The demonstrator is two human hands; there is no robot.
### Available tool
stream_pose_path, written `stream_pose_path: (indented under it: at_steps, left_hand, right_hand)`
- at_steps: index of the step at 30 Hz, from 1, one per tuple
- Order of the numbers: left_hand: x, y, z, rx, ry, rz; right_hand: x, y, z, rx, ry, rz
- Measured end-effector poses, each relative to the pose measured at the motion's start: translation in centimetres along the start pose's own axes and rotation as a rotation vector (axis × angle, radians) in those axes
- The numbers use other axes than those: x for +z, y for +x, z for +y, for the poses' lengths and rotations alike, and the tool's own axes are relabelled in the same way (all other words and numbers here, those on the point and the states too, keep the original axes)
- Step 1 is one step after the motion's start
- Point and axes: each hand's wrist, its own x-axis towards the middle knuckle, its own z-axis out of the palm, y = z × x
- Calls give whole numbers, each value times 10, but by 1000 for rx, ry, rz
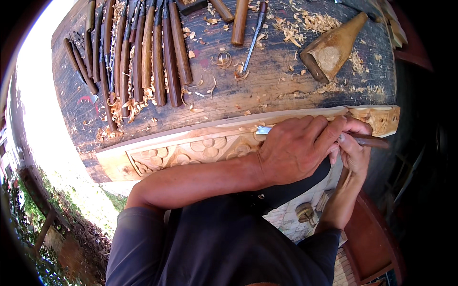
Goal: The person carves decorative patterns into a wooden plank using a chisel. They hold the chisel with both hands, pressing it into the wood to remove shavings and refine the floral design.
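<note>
A long pale wooden board (112,161), carved with a band of rounded petal shapes, lies along the near edge of the workbench. My left hand (293,148) is closed over the shaft of a wood chisel, its wrist resting on the board. The chisel's bright flat blade (262,130) sticks out to the left of my fingers and lies at the board's upper edge. Behind it, my right hand (355,148) grips the brown wooden handle (374,141), whose end points right. My hands hide the middle of the chisel and part of the carving.
On the dark worn workbench (267,93), several carving tools (160,62) lie in a row at far left. One thin chisel (255,35) lies apart, near a wooden mallet (336,47). Curled shavings (319,21) are scattered about. A reddish-brown box-like piece (367,243) stands at lower right.
</note>
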Motion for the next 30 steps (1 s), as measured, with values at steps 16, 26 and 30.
stream_pose_path:
  at_steps: [16,26,30]
  left_hand:
    - [-2,-2,2,150,-101,-21]
    - [-4,-2,1,92,-171,6]
    - [-2,0,2,67,-162,31]
  right_hand:
    - [9,-27,-19,-186,-325,120]
    - [18,-18,-36,-81,-234,56]
    - [11,-12,-34,-41,-177,44]
